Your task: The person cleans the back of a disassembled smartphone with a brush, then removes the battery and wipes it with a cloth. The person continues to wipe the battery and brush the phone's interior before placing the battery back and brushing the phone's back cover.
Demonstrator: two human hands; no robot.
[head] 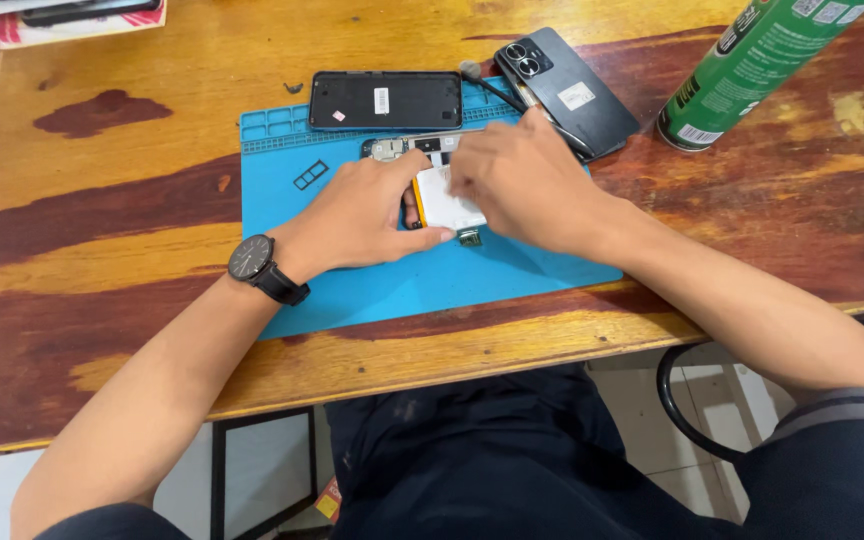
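An opened phone [422,150] lies on a blue work mat [372,280], its circuit board showing at the top and a white battery [444,205] in the middle. My left hand [367,215], a black watch on its wrist, grips the phone's left side with the thumb along the lower edge. My right hand [522,180] covers the phone's right side, fingers pressed on the battery's edge. What lies under the right palm is hidden.
A black phone back cover [385,100] lies on the mat's far edge. A second black phone [567,85] rests camera side up to the right, thin tools [497,92] beside it. A green spray can [752,60] stands at far right. The wooden table's edge [452,375] is near me.
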